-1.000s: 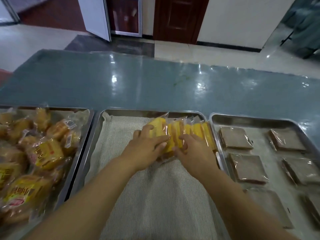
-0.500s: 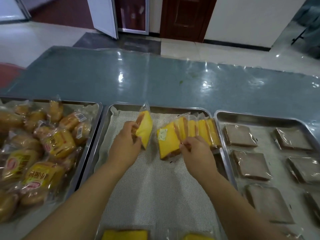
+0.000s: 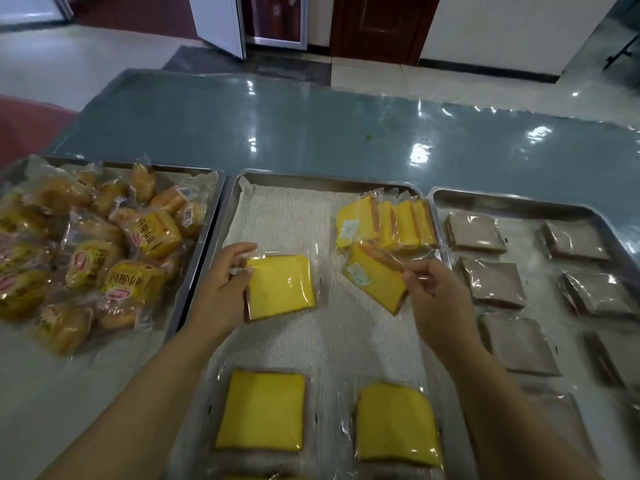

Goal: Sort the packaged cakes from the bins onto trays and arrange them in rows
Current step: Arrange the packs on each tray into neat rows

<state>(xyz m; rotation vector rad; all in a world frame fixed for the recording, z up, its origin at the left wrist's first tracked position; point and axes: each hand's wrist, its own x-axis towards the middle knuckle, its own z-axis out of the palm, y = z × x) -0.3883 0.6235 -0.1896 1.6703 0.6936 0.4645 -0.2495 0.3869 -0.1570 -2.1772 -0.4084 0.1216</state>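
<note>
Left hand point(image 3: 221, 289): fingers and thumb curled onto the left edge of a wrapped yellow cake slice point(image 3: 280, 287), gripping it by the wrapper. The slice lies flat, yellow face up, in the middle of the centre tray point(image 3: 311, 178); I cannot tell whether it rests fully on the white mesh liner point(image 3: 332, 334).

Right hand point(image 3: 436, 299): fingertips pinched on the right edge of a second wrapped yellow slice point(image 3: 375, 284). This one is tilted, label side towards me, held just in front of the standing packets.

Standing packets point(image 3: 388, 225): a short row of yellow slices on edge, leaning together in the far right corner of the centre tray.

Near end of the same tray: two more yellow slices lying flat side by side, one left point(image 3: 263, 410), one right point(image 3: 394, 422), apart from each other.

Right tray point(image 3: 519, 202): brown wrapped slices point(image 3: 491, 282) laid flat in two columns, spaced apart.

Left tray point(image 3: 204, 244): a loose heap of bagged golden buns point(image 3: 104, 258) with red and yellow labels.

All three trays sit edge to edge on a glossy blue-grey table point(image 3: 311, 126).
</note>
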